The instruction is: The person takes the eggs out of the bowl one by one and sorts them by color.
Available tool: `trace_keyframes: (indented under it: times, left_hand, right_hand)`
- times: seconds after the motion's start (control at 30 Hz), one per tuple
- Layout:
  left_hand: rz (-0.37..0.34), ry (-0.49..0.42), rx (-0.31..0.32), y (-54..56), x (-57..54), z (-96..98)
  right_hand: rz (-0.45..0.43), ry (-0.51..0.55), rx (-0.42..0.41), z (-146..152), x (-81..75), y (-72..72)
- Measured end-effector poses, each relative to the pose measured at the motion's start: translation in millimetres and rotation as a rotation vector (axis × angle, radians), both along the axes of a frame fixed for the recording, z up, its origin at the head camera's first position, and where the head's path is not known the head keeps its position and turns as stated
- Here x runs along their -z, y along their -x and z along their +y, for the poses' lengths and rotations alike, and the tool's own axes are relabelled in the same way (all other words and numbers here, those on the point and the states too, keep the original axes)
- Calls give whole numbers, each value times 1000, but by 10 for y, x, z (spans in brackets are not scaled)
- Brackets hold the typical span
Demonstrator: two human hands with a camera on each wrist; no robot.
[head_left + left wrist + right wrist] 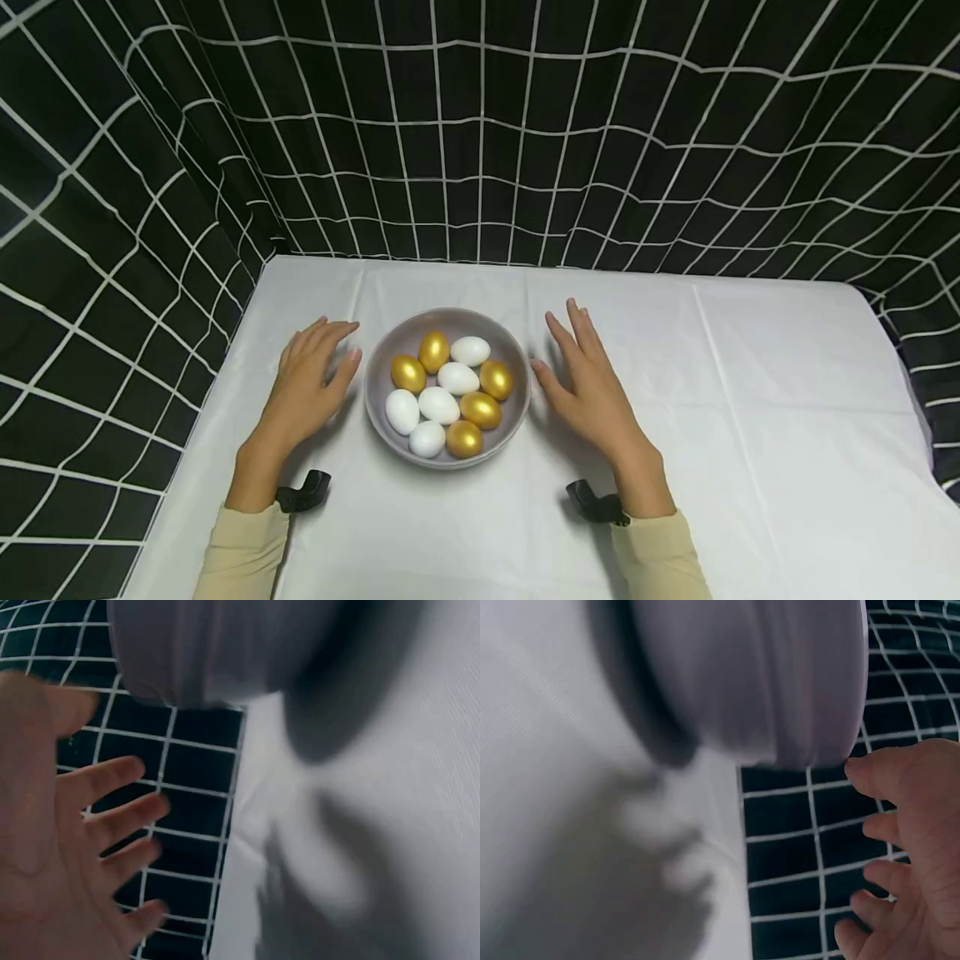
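Observation:
A round mauve-grey bowl [491, 331] stands on the white-covered table and holds several glossy gold eggs [434, 352] and several white eggs [458, 378]. Left of it hovers my left hand [303, 392], fingers spread and loosely bent, holding nothing. My right hand [594, 396] is at the bowl's right side, its fingers extended and no object in it. In the right wrist view, the thumb of that hand [930, 840] comes close to the edge of the bowl [757, 675]; whether it touches cannot be told. The left wrist view shows the left hand [67, 832] apart from the bowl [210, 645].
White cloth [787, 400] covers the table and stretches far to the right. Black curtain-like walls with a white grid net [480, 150] enclose the back and sides. Black wrist mounts [303, 492] sit on both wrists, below beige sleeves [247, 550].

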State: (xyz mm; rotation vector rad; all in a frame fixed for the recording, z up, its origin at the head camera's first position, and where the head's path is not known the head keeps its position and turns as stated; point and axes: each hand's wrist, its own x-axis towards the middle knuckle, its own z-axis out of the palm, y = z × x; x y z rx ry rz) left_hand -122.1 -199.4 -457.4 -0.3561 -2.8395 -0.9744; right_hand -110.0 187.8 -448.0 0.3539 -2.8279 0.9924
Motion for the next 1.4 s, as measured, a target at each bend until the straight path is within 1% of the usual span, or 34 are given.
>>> trace_keyframes:
  times: [0.1, 0.17, 0.33, 0.43, 0.6, 0.67, 0.77, 0.87, 1.0, 1.1, 1.27, 1.4]
  left_hand:
    - [-89, -87, 53, 4, -17, 36]
    - [-140, -153, 83, 8, -17, 45]
    - [-269, -331, 168, 5, 23, 47]
    - [-339, -435, 210, 7, 32, 34]
    - [-448, -607, 264, 30, -1, 8]
    - [-496, -657, 274, 43, -11, 13]
    - [-561, -708, 284, 45, 2, 25]
    - [-597, -727, 294, 10, 38, 25]
    - [-607, -739, 286, -46, 83, -11]
    - [-608, -751, 284, -55, 90, -31]
    - [-605, -766, 292, -19, 73, -14]
    - [-611, -777, 300, 11, 88, 22]
  right_hand:
    - [7, 1, -40, -54, -99, 22]
    - [13, -19, -72, -93, -154, 33]
    - [33, -79, -148, -170, -284, 7]
    - [56, -90, -199, -233, -352, 3]
    - [83, -77, -296, -398, -432, 70]
    - [88, -76, -326, -444, -461, 104]
    - [74, -91, -373, -491, -505, 150]
    - [9, -120, -432, -548, -513, 190]
    - [-68, -161, -536, -672, -491, 259]
    - [-69, -197, -595, -764, -494, 313]
    - [-60, -276, -644, -861, -546, 405]
    - [-128, -327, -671, -901, -580, 481]
